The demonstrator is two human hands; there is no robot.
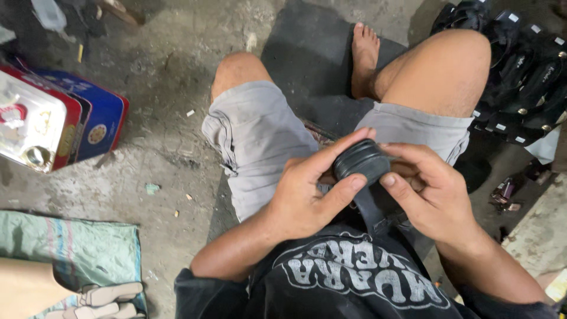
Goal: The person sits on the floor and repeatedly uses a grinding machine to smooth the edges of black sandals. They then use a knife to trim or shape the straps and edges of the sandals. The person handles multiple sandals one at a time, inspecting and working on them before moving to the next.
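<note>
head view: your left hand and right hand sit close together over your lap, palms turned inward, both clamped on a black rubber strip. left thumb and forefinger pinch its folded end; right thumb presses its right edge. the strip's long axis runs from between your hands down toward your body. its lower length merges with your dark shirt, hard to trace.

My one head camera looks steeply down, close over my lap; my knees point to twelve o'clock, the concrete floor fills nine o'clock.
</note>
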